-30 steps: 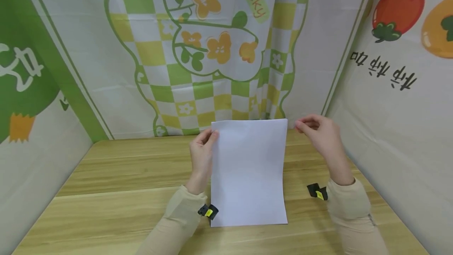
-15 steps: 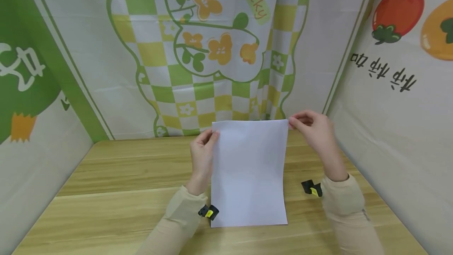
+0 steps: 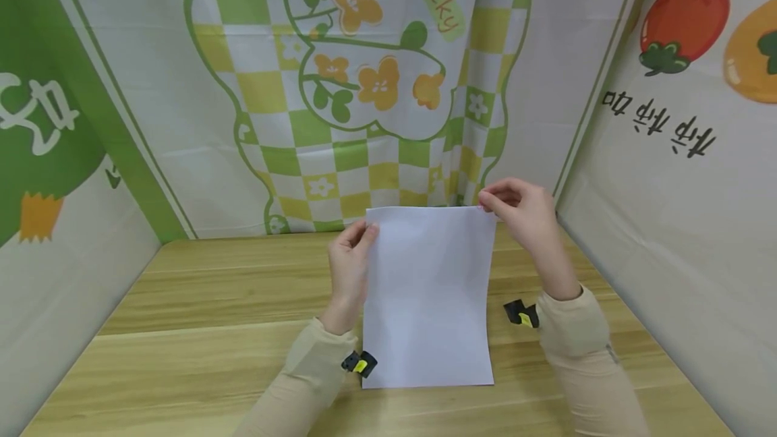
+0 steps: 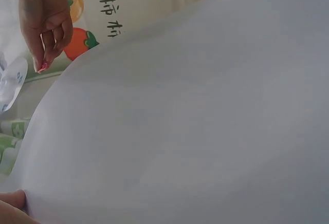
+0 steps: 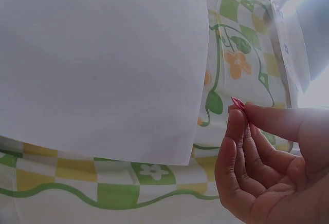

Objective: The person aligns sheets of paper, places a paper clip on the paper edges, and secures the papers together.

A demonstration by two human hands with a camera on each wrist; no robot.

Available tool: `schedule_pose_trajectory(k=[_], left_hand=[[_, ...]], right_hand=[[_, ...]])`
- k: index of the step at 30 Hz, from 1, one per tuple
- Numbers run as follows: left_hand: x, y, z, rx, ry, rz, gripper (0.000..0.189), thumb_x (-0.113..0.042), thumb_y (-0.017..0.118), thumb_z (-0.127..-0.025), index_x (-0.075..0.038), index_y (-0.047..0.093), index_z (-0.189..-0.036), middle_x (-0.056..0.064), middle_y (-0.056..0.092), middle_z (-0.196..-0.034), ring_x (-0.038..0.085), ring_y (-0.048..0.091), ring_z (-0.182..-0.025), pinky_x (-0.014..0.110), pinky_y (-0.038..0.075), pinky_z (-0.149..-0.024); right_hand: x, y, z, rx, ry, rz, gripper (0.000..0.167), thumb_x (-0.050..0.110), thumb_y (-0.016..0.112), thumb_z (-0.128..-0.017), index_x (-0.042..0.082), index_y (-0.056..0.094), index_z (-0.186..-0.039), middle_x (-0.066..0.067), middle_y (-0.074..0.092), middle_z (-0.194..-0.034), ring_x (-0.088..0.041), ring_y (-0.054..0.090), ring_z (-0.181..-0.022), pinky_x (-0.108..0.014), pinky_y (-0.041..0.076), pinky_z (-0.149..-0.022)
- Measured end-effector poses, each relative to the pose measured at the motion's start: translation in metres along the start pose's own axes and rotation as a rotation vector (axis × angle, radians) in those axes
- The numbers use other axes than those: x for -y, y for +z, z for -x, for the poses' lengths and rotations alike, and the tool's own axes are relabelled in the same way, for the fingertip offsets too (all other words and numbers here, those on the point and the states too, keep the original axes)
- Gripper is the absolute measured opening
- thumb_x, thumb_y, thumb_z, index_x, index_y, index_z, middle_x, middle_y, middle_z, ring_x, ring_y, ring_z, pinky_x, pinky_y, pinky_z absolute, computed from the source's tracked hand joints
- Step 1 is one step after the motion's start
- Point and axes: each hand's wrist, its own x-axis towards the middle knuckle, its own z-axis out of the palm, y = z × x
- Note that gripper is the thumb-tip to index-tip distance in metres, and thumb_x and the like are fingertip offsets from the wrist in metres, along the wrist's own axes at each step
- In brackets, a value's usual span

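Note:
A white sheet of paper (image 3: 427,295) stands tilted up over the table, bowed slightly along its length. My left hand (image 3: 348,272) pinches its left edge near the top corner, thumb in front. Between the thumb and fingertips of my right hand (image 3: 527,218) is a small pink paper clip (image 5: 237,102), its loop end poking out. In the head view those fingertips overlap the sheet's top edge by the right corner. The right wrist view shows a gap between paper clip and sheet. Behind the paper, the left hand's other fingers are mostly hidden.
The wooden table (image 3: 231,295) lies under both arms. A checked green and yellow curtain (image 3: 376,154) hangs along its back edge, with printed fabric walls at both sides. A small black wrist device (image 3: 359,363) sits by the left cuff, overlapping the sheet's lower left.
My right hand has moved left with the paper clip, from beside the sheet to its top right corner. The left hand and the sheet have stayed nearly still.

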Motion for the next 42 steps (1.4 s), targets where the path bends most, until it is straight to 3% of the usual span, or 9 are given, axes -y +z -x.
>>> schedule_pose_trajectory(k=[8, 30, 38, 42], left_hand=[[-0.001, 0.000, 0.001, 0.003, 0.004, -0.014, 0.023, -0.001, 0.067, -0.085, 0.013, 0.066, -0.103, -0.007, 0.065, -0.077, 0.007, 0.057, -0.074, 0.018, 0.046, -0.066], [-0.001, -0.001, 0.001, 0.016, -0.022, -0.016, 0.021, -0.003, 0.067, -0.085, 0.010, 0.067, -0.102, -0.006, 0.066, -0.077, 0.008, 0.058, -0.070, 0.020, 0.047, -0.062], [-0.001, -0.001, 0.000, 0.013, -0.057, 0.002, 0.021, -0.001, 0.067, -0.085, 0.012, 0.066, -0.102, -0.005, 0.066, -0.076, 0.008, 0.058, -0.072, 0.020, 0.048, -0.064], [-0.001, -0.001, 0.000, 0.013, -0.073, 0.006, 0.022, 0.000, 0.066, -0.085, 0.013, 0.065, -0.103, -0.005, 0.065, -0.076, 0.007, 0.057, -0.071, 0.019, 0.047, -0.064]], right_hand=[[0.004, 0.008, -0.003, 0.007, -0.011, -0.073, 0.034, 0.040, 0.064, -0.088, 0.008, 0.069, -0.100, -0.010, 0.072, -0.092, -0.023, 0.067, -0.085, -0.019, 0.049, -0.069], [0.015, 0.026, -0.016, 0.036, -0.025, -0.127, 0.025, 0.033, 0.067, -0.088, 0.010, 0.069, -0.099, -0.009, 0.073, -0.092, -0.021, 0.068, -0.085, -0.024, 0.051, -0.072], [0.017, 0.034, -0.019, 0.055, -0.026, -0.150, 0.025, 0.035, 0.068, -0.087, 0.012, 0.070, -0.098, -0.006, 0.073, -0.091, -0.013, 0.068, -0.081, -0.027, 0.050, -0.074], [0.018, 0.038, -0.020, 0.053, -0.036, -0.162, 0.025, 0.035, 0.069, -0.086, 0.012, 0.070, -0.098, -0.006, 0.073, -0.090, -0.016, 0.068, -0.081, -0.027, 0.050, -0.073]])
